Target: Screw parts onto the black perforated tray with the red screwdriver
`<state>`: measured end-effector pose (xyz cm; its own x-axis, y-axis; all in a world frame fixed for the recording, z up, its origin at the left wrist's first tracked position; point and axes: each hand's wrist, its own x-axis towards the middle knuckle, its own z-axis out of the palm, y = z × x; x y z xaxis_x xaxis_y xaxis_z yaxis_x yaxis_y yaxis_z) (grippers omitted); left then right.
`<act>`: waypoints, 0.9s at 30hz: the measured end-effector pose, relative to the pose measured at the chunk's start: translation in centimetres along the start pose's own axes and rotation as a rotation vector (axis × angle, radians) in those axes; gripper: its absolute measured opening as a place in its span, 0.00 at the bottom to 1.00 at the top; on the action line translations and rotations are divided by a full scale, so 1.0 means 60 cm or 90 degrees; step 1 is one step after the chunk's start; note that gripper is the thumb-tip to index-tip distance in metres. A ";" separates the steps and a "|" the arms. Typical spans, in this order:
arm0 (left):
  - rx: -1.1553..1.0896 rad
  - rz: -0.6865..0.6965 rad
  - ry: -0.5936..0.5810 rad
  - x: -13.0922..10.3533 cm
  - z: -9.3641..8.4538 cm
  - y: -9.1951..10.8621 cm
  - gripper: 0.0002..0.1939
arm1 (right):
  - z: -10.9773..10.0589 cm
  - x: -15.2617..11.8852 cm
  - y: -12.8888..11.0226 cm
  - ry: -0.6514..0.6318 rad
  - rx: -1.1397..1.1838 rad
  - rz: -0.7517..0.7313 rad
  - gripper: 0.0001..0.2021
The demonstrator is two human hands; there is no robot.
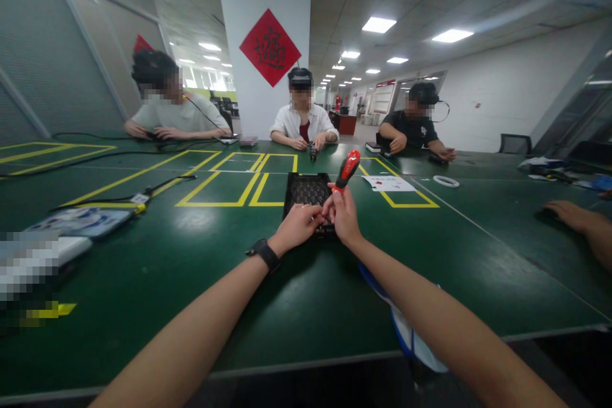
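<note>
A wide green table (157, 268) marked with yellow tape boxes is filling most of the view, and three people are sitting along its far edge with their hands resting on it. Another person's hand (567, 211) is lying flat on the table at the right edge, well apart from the work in the middle.

A black tray (306, 190) with a gridded inside is sitting on the table just beyond the person's own hands, its long axis running away from the camera. The near end of the tray is hidden behind the hands.

The right hand (343, 217) is gripping a screwdriver (347, 170) by the lower part of its red and black handle, fingers wrapped closed around it. The screwdriver is standing nearly upright over the near right corner of the tray, its long axis tilted slightly up and to the right, with the butt of the handle pointing up and away. Its tip end is pointing down into the hands and cannot be seen.

The left hand (297, 224), with a black watch on its wrist, is curling in beside the right hand, fingertips meeting it at the base of the screwdriver; whether it is pinching anything cannot be told.

A roll of tape (446, 181) and a white sheet (388, 183) are lying further right.
</note>
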<state>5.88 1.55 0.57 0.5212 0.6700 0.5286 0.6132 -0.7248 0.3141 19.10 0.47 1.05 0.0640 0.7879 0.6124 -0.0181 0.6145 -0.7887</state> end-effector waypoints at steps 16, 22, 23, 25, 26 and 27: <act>-0.042 0.013 -0.006 -0.002 0.002 -0.007 0.07 | -0.002 0.000 -0.002 -0.013 0.006 0.002 0.16; -0.034 -0.036 0.027 -0.003 -0.002 0.003 0.09 | 0.001 0.000 -0.003 0.023 0.004 -0.010 0.16; -0.027 -0.045 0.028 -0.002 -0.001 0.003 0.09 | 0.001 0.000 -0.003 0.024 0.004 -0.008 0.16; -0.015 -0.047 0.026 -0.002 0.000 0.001 0.08 | 0.001 0.001 -0.003 0.019 0.010 -0.003 0.16; -0.012 -0.040 0.021 -0.001 0.001 0.000 0.08 | 0.001 0.001 -0.002 0.012 0.017 0.001 0.16; -0.011 -0.030 0.015 -0.001 0.002 -0.002 0.08 | 0.000 0.002 -0.001 0.004 0.024 0.006 0.16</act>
<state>5.84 1.60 0.41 0.4769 0.7000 0.5316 0.6266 -0.6949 0.3528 19.10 0.50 1.17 0.0701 0.7934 0.6046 -0.0558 0.6082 -0.7918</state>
